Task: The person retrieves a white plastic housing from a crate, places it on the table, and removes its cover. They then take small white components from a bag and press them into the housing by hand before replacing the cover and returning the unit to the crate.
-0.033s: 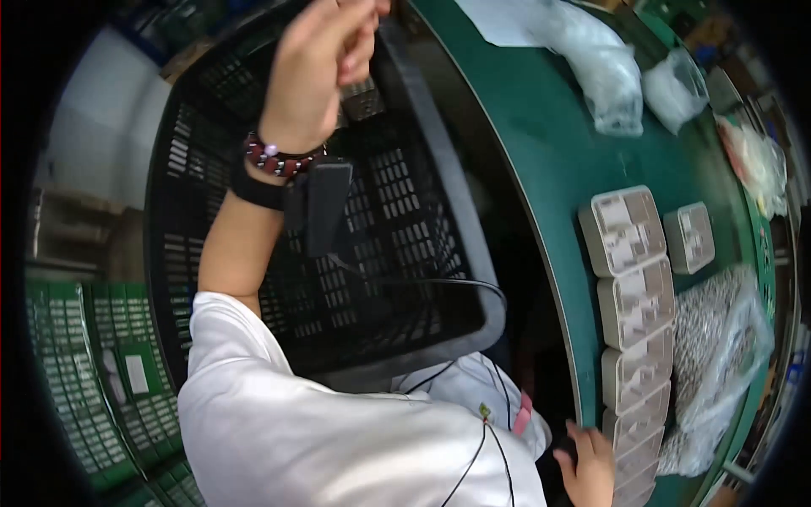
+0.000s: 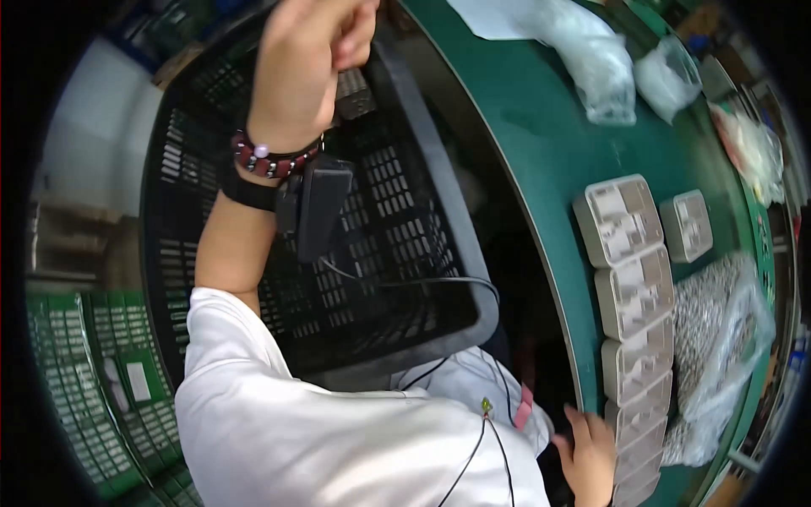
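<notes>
My left hand (image 2: 300, 76) is stretched over a black slatted crate (image 2: 481, 308), its fingers curled; the top of the hand runs out of the picture, and what the fingers hold, if anything, is hidden. Just below those fingers, a small greyish blocky thing (image 2: 355, 95) lies in the crate. A beaded bracelet and a black strap with a dark device (image 2: 325, 207) are on the left wrist. At the edge of the green table (image 2: 524, 144), my right hand (image 2: 589, 452) is open, thumb and fingers apart, beside a row of several grey plastic housings (image 2: 623, 220).
One more grey housing (image 2: 688, 226) sits apart from the row. A clear bag of small parts (image 2: 718, 338) lies behind it, with clear plastic bags (image 2: 596, 72) farther up the table. Green slatted crates (image 2: 93, 380) stand at the left. A cable (image 2: 439, 280) crosses the black crate.
The view has shifted slightly. My left hand sits a little higher and farther left in the picture, more of it cut off at the top; my right hand stays beside the housings.
</notes>
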`<state>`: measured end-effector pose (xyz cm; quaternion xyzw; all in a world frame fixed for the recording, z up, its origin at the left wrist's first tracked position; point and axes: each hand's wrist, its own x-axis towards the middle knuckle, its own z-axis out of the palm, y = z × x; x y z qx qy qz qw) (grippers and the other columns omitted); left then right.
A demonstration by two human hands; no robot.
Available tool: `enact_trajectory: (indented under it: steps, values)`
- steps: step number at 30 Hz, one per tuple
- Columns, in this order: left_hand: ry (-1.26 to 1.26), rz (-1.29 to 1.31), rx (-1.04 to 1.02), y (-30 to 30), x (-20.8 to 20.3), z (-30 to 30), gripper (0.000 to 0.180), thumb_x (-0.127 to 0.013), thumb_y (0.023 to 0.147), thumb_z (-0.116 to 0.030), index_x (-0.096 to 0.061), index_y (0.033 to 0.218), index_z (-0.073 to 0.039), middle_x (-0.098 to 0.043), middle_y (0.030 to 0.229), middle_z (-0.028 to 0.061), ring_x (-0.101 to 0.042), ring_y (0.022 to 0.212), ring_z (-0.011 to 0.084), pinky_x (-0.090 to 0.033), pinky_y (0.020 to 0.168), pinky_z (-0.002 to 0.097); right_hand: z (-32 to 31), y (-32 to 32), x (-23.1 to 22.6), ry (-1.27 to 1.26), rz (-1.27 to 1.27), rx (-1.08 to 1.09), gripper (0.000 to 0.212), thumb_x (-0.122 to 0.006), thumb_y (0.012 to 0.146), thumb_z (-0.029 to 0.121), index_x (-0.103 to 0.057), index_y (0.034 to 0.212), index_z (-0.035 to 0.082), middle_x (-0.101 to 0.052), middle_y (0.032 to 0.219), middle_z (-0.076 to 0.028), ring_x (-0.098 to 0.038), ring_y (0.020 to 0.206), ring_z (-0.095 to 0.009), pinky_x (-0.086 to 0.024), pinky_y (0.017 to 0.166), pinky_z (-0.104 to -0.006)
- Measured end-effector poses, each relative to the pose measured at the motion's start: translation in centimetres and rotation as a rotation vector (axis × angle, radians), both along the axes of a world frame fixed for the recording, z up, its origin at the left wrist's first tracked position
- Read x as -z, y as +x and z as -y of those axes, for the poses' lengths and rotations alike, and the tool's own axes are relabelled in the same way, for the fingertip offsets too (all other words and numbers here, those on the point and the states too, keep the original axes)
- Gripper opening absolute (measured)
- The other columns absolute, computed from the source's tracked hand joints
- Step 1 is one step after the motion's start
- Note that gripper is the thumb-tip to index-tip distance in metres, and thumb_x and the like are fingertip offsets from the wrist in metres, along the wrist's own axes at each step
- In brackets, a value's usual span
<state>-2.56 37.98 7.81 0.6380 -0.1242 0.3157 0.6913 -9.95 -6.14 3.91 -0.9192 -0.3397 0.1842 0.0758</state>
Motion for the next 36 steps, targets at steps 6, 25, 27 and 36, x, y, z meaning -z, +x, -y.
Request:
enact_trajectory:
  steps: [6, 25, 27, 36]
  values:
    - [0.03, 0.17, 0.062, 0.5, -4.9, 8.7, 0.025, -0.044, 0.092, -0.027, -0.053, 0.103, -0.006, -0.047, 0.069, -0.0033, -0.04, 0.049, 0.0062, -0.033, 0.044, 0.0185, -10.0, 3.8, 3.0, 0.662, 0.146, -0.13, 0.053, -0.063, 0.076, 0.028, -0.046, 0.117, -0.002, -0.051, 0.11, -0.018, -0.051, 0.099, -0.034, -0.041, 0.082, -0.0375]
    - [-0.04, 0.54, -0.118, -3.7, -6.7, 9.7, 0.01, -0.045, 0.088, -0.009, -0.048, 0.08, -0.004, -0.042, 0.07, -0.0007, -0.03, 0.051, 0.0064, -0.025, 0.046, 0.0197, -22.6, 0.8, 0.5, 1.074, -0.832, -0.014, 0.028, -0.062, 0.08, 0.022, -0.044, 0.086, 0.002, -0.059, 0.073, -0.01, -0.057, 0.057, -0.019, -0.042, 0.05, -0.027]
    - [-0.197, 0.364, 0.24, -6.3, -7.8, 7.0, 0.007, -0.045, 0.086, -0.007, -0.048, 0.08, -0.004, -0.041, 0.07, 0.0004, -0.029, 0.051, 0.0075, -0.025, 0.046, 0.0202, -22.3, 0.2, 0.5, 0.998, -0.85, -0.012, 0.027, -0.062, 0.079, 0.025, -0.045, 0.081, 0.004, -0.058, 0.066, -0.008, -0.055, 0.054, -0.02, -0.041, 0.049, -0.03]
    - [0.17, -0.18, -0.687, -3.2, 3.3, -11.5, 0.008, -0.052, 0.085, -0.012, -0.055, 0.086, -0.005, -0.045, 0.061, -0.0018, -0.038, 0.048, 0.0059, -0.031, 0.043, 0.0195, -20.2, 2.4, 4.5, 0.956, 0.481, -0.467, 0.05, -0.044, 0.083, 0.052, -0.058, 0.089, 0.004, -0.051, 0.061, -0.002, -0.047, 0.054, -0.016, -0.033, 0.049, -0.0275]
